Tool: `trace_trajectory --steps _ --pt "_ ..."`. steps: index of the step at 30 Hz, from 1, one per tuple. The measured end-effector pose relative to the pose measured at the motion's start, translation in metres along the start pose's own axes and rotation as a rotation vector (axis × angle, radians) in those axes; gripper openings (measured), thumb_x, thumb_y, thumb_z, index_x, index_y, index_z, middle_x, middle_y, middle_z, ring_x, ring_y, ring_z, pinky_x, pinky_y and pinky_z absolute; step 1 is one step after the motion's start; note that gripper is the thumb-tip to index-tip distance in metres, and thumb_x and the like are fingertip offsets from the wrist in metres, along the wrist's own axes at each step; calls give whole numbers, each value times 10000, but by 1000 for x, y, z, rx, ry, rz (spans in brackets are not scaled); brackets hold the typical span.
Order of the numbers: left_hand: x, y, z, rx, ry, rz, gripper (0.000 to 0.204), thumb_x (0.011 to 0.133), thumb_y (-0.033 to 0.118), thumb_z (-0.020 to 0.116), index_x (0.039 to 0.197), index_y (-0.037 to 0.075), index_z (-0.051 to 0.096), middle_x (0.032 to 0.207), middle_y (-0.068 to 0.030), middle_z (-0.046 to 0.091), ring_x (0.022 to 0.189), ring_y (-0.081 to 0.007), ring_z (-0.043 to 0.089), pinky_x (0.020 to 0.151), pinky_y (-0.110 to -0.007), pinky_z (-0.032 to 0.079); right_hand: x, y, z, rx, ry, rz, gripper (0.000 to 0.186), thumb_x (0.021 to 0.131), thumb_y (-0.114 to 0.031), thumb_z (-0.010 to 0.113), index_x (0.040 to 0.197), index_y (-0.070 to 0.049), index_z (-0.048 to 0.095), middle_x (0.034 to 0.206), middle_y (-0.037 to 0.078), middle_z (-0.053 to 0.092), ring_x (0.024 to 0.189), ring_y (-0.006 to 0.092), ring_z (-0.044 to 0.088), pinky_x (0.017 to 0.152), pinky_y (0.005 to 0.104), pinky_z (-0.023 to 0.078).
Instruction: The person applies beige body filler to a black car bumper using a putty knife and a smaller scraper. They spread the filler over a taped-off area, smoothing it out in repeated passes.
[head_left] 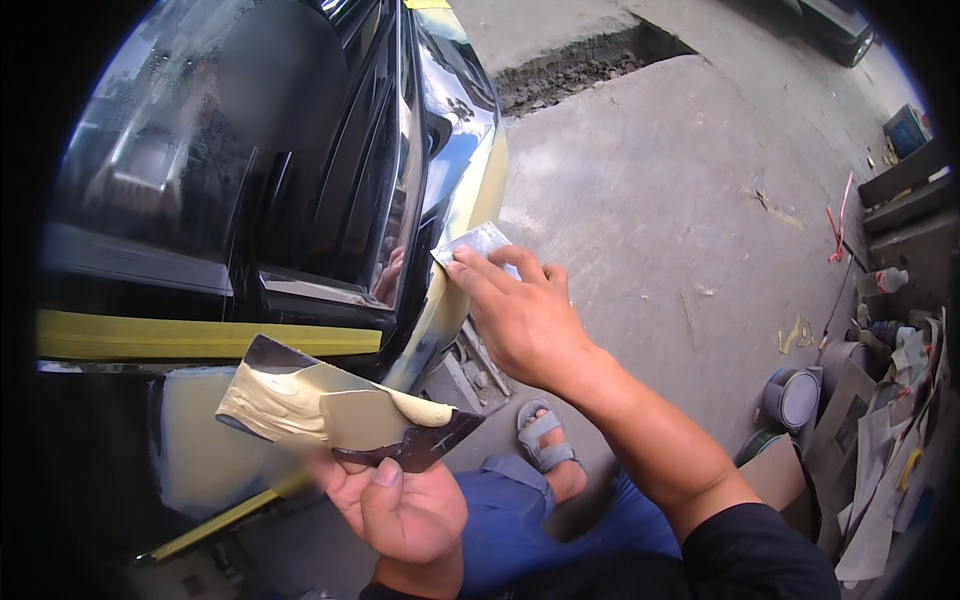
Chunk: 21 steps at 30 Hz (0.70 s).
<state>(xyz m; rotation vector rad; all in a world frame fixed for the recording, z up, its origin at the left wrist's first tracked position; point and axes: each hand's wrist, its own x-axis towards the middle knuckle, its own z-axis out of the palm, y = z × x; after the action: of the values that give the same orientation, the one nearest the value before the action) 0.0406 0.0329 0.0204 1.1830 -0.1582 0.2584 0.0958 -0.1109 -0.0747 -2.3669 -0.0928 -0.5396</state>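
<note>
Both hands are occupied and well apart from each other. The left hand (420, 510), palm up, is clamped on the lower edge of a dark board (440, 447), thumb along the near side; some of its fingertips are blurred. The board is tilted, and cream putty (275, 400) is heaped at its left end, with a further smear running toward the right corner. The board sits in front of the lower bodywork of a black car (205, 272).

The right hand (530, 320) holds a flat grey spreader (478, 240), fingers laid over its upper face; the thumb is hidden. The spreader's left edge lies against a cream-coated strip (425, 320) at the car's corner.

Yellow tape (200, 338) runs along the car below the window. A grey sandal (545, 435) is on the person's foot on the concrete floor (640, 200). Along the floor's right edge are a clear bottle (882, 282), a round tin (797, 399) and piled paper (880, 470).
</note>
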Motion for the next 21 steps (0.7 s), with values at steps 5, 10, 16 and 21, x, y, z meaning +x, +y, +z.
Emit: trace_trajectory --steps 5,10,16,21 --pt "-1 10 -7 62 66 87 671 752 21 421 1407 -16 280 1367 -181 426 1259 -290 440 1088 -435 340 -18 -16 15 45 76 -15 464 773 -49 578 1236 -67 551 1317 72 545 1088 298 508 772 451 368" --pt "-3 15 -13 51 81 157 637 781 10 410 1406 -10 287 1385 -187 404 1278 -296 416 1096 -443 329 -34 -31 26 76 80 3 479 771 -69 583 1249 -77 555 1332 60 534 1122 291 488 799 478 361" --pt "-4 20 -25 103 54 171 633 797 14 403 1419 3 282 1416 -175 378 1299 -291 394 1105 -451 313 -54 -43 49 137 96 2 492 782 -66 586 1272 -96 543 1365 37 508 1156 285 461 864 477 337" --pt "-6 23 -24 127 60 215 636 799 4 391 1425 6 278 1422 -161 376 1305 -284 388 1107 -453 307 -71 -51 59 188 100 -17 481 790 -73 596 1268 -99 547 1375 43 499 1163 281 453 896 460 319"
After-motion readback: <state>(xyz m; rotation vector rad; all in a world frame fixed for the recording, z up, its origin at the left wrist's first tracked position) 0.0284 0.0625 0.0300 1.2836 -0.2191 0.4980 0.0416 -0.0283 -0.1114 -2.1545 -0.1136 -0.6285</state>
